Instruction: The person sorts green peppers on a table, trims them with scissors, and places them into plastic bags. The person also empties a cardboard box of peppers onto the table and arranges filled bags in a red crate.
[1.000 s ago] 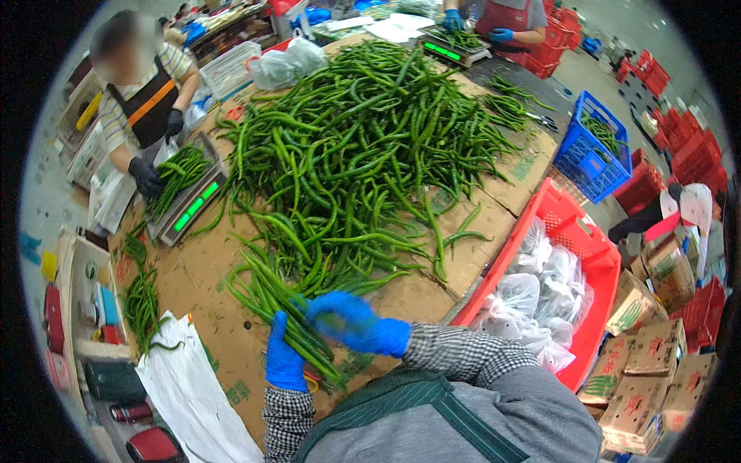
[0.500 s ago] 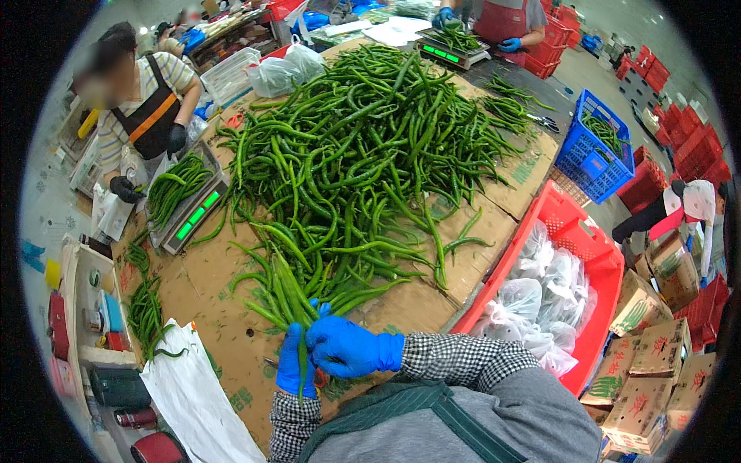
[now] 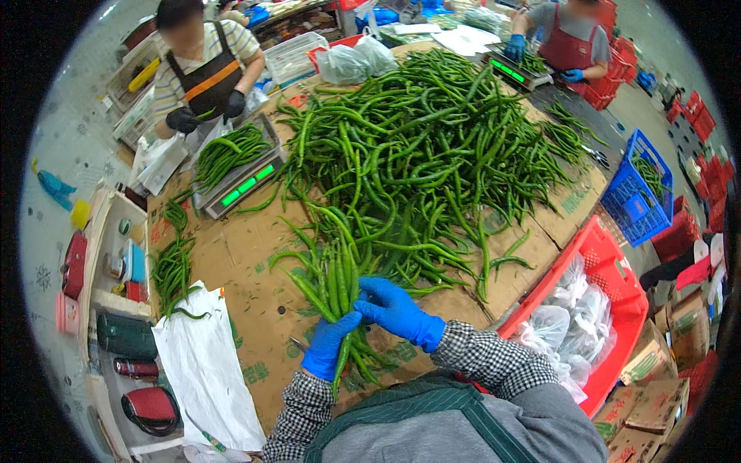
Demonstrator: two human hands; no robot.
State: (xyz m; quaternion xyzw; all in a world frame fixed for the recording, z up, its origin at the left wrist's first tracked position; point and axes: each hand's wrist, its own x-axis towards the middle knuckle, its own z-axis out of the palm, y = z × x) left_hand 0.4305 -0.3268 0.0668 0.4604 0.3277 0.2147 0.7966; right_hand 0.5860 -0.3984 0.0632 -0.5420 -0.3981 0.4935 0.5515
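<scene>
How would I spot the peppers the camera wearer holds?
Find the green pepper heap; below it in view, checked sleeves end in a blue-gloved left hand and right hand. The bunch is in the left hand, its peppers gathered lengthwise, unlike the tangled heap.

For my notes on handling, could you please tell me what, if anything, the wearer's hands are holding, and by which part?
The left hand holds a bunch of green peppers around its lower half; the right hand is beside it, grip unclear.
</scene>
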